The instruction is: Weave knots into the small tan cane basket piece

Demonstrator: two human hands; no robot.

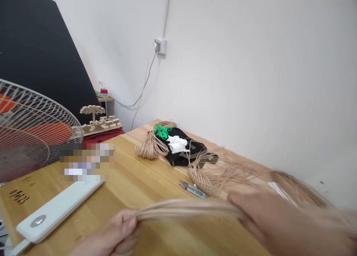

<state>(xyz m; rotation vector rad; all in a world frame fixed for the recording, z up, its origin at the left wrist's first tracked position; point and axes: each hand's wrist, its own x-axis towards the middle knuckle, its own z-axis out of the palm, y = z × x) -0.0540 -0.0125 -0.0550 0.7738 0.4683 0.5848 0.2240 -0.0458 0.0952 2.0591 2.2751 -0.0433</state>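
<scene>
A bundle of thin tan weaving strips [186, 208] stretches between my two hands above the wooden table. At its left end my left hand [122, 228] pinches the strips between thumb and fingers. My right hand [267, 219], smeared by motion, is wrapped round the bundle farther right. More strips trail off past it to the right edge. Behind the bundle lie blue thread snips [196, 191]. Close to them sits a partly woven piece [205, 180] with loose strips fanning out to the right.
On the table [134, 174] are a coiled strip bundle [152, 146], a black bag [181, 161], green ribbon [161, 131], white tissue [177, 144] and a long white device [60, 209]. A fan [36, 126] stands left. The wall [251, 81] borders the table's far side.
</scene>
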